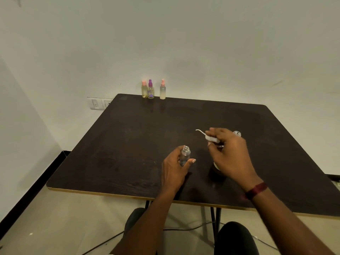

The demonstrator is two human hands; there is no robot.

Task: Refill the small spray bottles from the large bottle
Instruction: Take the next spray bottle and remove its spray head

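Observation:
My left hand [173, 167] grips a small clear bottle [185, 155], upright on the dark table [128, 140], its neck open with no cap. My right hand [229, 153] holds a white spray pump [211, 138] whose thin dip tube curves out to the left. The large bottle [237, 133] stands behind my right hand; only its open threaded neck and a bit of its base show. At the table's far edge stand three filled small spray bottles: two with pink caps [144, 90] [162, 90] and one with a purple cap [150, 90].
A wall stands right behind the table, with a switch plate [99, 103] at the left. The table's front edge [110, 193] is near me. My knees and cables on the floor show below it.

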